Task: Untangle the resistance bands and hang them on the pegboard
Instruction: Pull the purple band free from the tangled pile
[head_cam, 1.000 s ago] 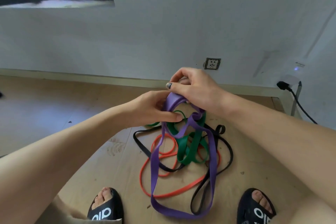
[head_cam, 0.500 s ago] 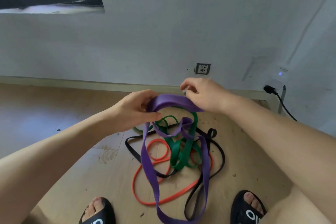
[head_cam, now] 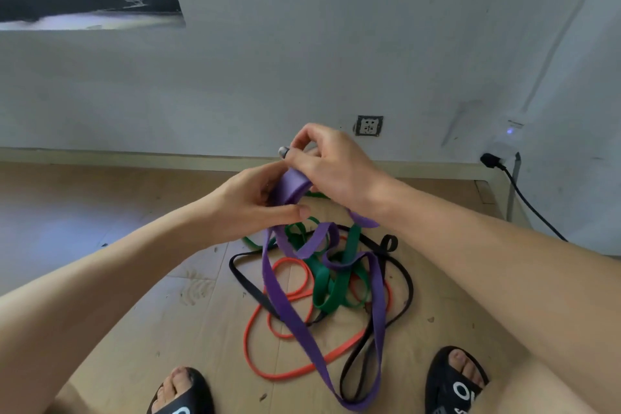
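Left hand: the left hand (head_cam: 250, 208) is curling round the top of the purple band (head_cam: 292, 316), with the thumb lying under it.
Right hand: the right hand (head_cam: 331, 166) is pinching the same top bend from the far side, fingers bent in.
Purple band: it is hanging down from both hands in a long loop, and its low end is lying on the floor (head_cam: 117, 312) near the feet.
Other bands: the green band (head_cam: 331, 286), the orange band (head_cam: 289, 373) and the black band (head_cam: 245, 282) are lying in a heap on the floor, under the hands. The purple band is crossing through them.
How it will handle: the band is looking soft, floppy and light. It is likely stretching if pulled hard, and rubber may be gripping the other bands.
Where to hold: the top bend is a good place, with one hand on each side, lifting slowly so the loop slides free.
What could go wrong: a fast pull may be dragging the whole heap up.
Pegboard: it is not showing here.
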`<move>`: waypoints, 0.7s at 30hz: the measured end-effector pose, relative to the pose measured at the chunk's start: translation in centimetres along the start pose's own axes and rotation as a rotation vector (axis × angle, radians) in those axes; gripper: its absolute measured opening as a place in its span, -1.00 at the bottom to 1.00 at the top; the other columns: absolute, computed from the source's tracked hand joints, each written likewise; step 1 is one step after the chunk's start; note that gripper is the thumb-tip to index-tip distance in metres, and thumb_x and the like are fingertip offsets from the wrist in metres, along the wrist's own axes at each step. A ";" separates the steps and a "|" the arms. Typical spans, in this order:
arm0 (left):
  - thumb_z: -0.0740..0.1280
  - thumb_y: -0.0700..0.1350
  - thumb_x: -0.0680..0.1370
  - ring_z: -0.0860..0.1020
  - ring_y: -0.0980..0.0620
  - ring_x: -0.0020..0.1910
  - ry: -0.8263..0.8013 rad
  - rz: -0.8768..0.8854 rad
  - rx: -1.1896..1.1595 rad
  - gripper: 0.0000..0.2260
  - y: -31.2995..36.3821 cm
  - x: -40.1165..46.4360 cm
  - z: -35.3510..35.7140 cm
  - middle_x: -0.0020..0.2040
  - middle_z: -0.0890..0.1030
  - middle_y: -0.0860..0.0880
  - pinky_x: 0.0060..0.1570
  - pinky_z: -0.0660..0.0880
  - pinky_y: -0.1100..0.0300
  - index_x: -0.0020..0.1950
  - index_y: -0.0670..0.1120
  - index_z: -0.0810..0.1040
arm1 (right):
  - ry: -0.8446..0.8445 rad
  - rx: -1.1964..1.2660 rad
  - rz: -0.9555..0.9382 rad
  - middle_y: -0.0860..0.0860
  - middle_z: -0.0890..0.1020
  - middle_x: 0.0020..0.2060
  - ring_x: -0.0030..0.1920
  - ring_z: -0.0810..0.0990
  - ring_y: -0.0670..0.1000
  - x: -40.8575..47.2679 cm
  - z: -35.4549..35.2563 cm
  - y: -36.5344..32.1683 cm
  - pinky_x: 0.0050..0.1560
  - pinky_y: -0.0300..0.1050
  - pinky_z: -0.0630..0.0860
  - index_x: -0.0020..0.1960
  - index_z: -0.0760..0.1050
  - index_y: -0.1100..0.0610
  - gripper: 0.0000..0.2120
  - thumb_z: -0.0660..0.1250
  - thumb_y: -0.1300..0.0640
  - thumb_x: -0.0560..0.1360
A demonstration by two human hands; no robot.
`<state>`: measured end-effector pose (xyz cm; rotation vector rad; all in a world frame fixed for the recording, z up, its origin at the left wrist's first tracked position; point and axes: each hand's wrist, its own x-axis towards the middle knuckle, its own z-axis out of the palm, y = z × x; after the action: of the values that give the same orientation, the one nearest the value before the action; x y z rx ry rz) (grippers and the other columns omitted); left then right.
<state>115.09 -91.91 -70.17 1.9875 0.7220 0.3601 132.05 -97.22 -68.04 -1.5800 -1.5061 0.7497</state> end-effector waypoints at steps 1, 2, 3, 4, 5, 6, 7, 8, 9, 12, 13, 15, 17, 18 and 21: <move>0.56 0.03 0.42 0.54 0.02 -0.20 -0.026 0.000 0.016 -0.74 -0.2 0.0 0.1 -0.19 0.58 0.00 -0.05 0.58 -0.12 0.02 0.08 0.56 | 0.045 0.089 0.022 -0.06 0.53 -0.44 -0.40 0.47 -0.07 0.2 -0.2 -0.2 -0.28 -0.14 0.45 -0.13 0.51 0.05 -0.83 0.39 0.02 0.58; 0.57 0.01 0.43 0.56 -0.02 -0.18 -0.042 -0.003 0.051 -0.75 -0.5 0.0 0.2 -0.18 0.59 0.00 0.00 0.59 -0.18 -0.01 0.13 0.55 | 0.103 0.186 0.051 -0.06 0.53 -0.43 -0.39 0.47 -0.07 0.4 -0.6 -0.4 -0.30 -0.15 0.46 -0.16 0.50 0.04 -0.83 0.42 0.04 0.56; 0.57 0.02 0.43 0.56 -0.03 -0.18 -0.052 -0.009 0.090 -0.75 -0.9 0.1 0.3 -0.18 0.60 0.01 0.03 0.58 -0.20 -0.04 0.17 0.53 | 0.165 0.289 0.078 -0.06 0.53 -0.41 -0.37 0.48 -0.07 0.6 -1.1 -0.6 -0.31 -0.16 0.46 -0.18 0.49 0.04 -0.82 0.44 0.07 0.55; 0.56 0.08 0.42 0.54 -0.01 -0.20 -0.058 -0.015 0.129 -0.75 -1.1 0.1 0.5 -0.19 0.58 0.02 0.01 0.57 -0.21 -0.06 0.16 0.51 | 0.223 0.384 0.092 -0.07 0.53 -0.40 -0.36 0.49 -0.07 0.8 -1.7 -0.7 -0.32 -0.16 0.47 -0.20 0.49 0.04 -0.81 0.45 0.09 0.54; 0.54 0.14 0.41 0.50 0.03 -0.23 -0.060 -0.023 0.169 -0.72 -1.3 0.1 0.6 -0.21 0.55 0.02 -0.04 0.56 -0.21 -0.08 0.12 0.48 | 0.274 0.442 0.094 -0.09 0.52 -0.41 -0.36 0.50 -0.07 1.1 -2.3 -0.6 -0.33 -0.16 0.48 -0.21 0.49 0.04 -0.80 0.46 0.11 0.53; 0.53 0.19 0.40 0.45 0.06 -0.27 -0.061 -0.038 0.198 -0.65 -1.4 0.1 0.7 -0.23 0.51 0.02 -0.10 0.55 -0.17 -0.09 0.04 0.45 | 0.311 0.449 0.087 -0.10 0.53 -0.42 -0.36 0.51 -0.08 1.3 -3.0 -0.3 -0.33 -0.16 0.49 -0.22 0.48 0.04 -0.79 0.47 0.12 0.52; 0.52 0.19 0.41 0.42 0.07 -0.29 -0.057 -0.060 0.227 -0.61 -1.2 0.2 0.7 -0.25 0.48 0.03 -0.16 0.51 -0.10 -0.09 -0.02 0.42 | 0.339 0.392 0.079 -0.10 0.55 -0.41 -0.35 0.52 -0.08 1.4 -3.7 0.2 -0.32 -0.14 0.51 -0.21 0.48 0.05 -0.80 0.47 0.12 0.52; 0.51 0.15 0.45 0.39 0.06 -0.31 -0.042 -0.072 0.262 -0.62 -0.9 0.2 0.8 -0.25 0.46 0.03 -0.20 0.48 -0.03 -0.10 -0.05 0.40 | 0.349 0.268 0.074 -0.08 0.58 -0.40 -0.34 0.54 -0.07 1.6 -4.5 1.0 -0.28 -0.11 0.53 -0.20 0.49 0.05 -0.81 0.47 0.09 0.52; 0.49 0.10 0.50 0.40 0.03 -0.32 -0.015 -0.072 0.299 -0.65 -0.6 0.1 0.7 -0.26 0.47 0.00 -0.22 0.45 0.01 -0.10 -0.08 0.39 | 0.334 0.096 0.079 -0.07 0.61 -0.37 -0.31 0.56 -0.05 1.6 -5.3 2.0 -0.21 -0.08 0.54 -0.18 0.50 0.05 -0.82 0.46 0.05 0.52; 0.45 0.00 0.57 0.62 -0.01 -0.31 0.062 -0.051 0.261 -0.78 0.2 -0.2 0.1 -0.28 0.63 -0.08 -0.19 0.57 0.08 -0.11 -0.08 0.48 | 0.092 -0.363 0.181 -0.06 0.66 -0.14 -0.09 0.60 0.00 0.9 -6.4 4.4 -0.15 -0.12 0.46 0.02 0.58 0.04 -0.86 0.36 -0.02 0.60; 0.46 -0.02 0.56 0.66 0.02 -0.31 0.085 -0.039 0.231 -0.81 0.6 -0.3 0.0 -0.29 0.66 -0.08 -0.21 0.59 0.15 -0.12 -0.06 0.50 | -0.019 -0.427 0.203 -0.05 0.65 -0.02 0.02 0.60 0.01 0.7 -6.0 4.8 -0.10 -0.13 0.44 0.12 0.58 0.02 -0.84 0.29 -0.01 0.64; 0.48 -0.04 0.55 0.65 0.06 -0.37 0.121 -0.009 0.209 -0.83 1.2 -0.3 -0.1 -0.34 0.67 -0.04 -0.30 0.54 0.28 -0.15 -0.01 0.52 | -0.137 -0.349 0.180 -0.06 0.64 0.10 0.13 0.59 0.02 0.2 -4.2 4.3 0.07 -0.06 0.46 0.19 0.57 -0.02 -0.77 0.16 0.00 0.69; 0.49 -0.09 0.54 0.62 0.09 -0.40 0.141 0.010 0.172 -0.84 1.9 -0.2 0.0 -0.36 0.65 0.00 -0.32 0.51 0.33 -0.15 0.02 0.53 | -0.135 -0.093 0.107 -0.05 0.66 -0.03 0.05 0.60 0.06 -0.1 -2.2 2.5 0.19 0.11 0.47 0.01 0.59 0.05 -0.71 0.15 -0.05 0.65; 0.50 -0.13 0.54 0.63 0.10 -0.39 0.143 0.021 0.143 -0.85 2.2 -0.2 0.1 -0.35 0.66 0.02 -0.31 0.52 0.33 -0.13 0.03 0.55 | -0.126 0.030 0.084 -0.02 0.64 -0.13 -0.03 0.59 0.08 -0.1 -1.4 1.8 0.18 0.19 0.44 -0.08 0.55 0.11 -0.65 0.15 -0.12 0.61; 0.52 -0.20 0.51 0.67 0.06 -0.32 0.126 0.034 0.069 -0.85 2.4 -0.4 -0.1 -0.30 0.67 0.04 -0.22 0.60 0.26 -0.08 0.01 0.60 | -0.115 0.034 0.023 -0.06 0.56 -0.33 -0.23 0.52 -0.04 -0.7 -0.4 0.8 -0.02 0.08 0.46 -0.23 0.47 0.09 -0.60 0.20 -0.17 0.62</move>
<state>115.57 -93.00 -68.05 2.0576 0.7900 0.4896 132.69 -97.99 -68.59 -1.5536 -1.5511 0.8877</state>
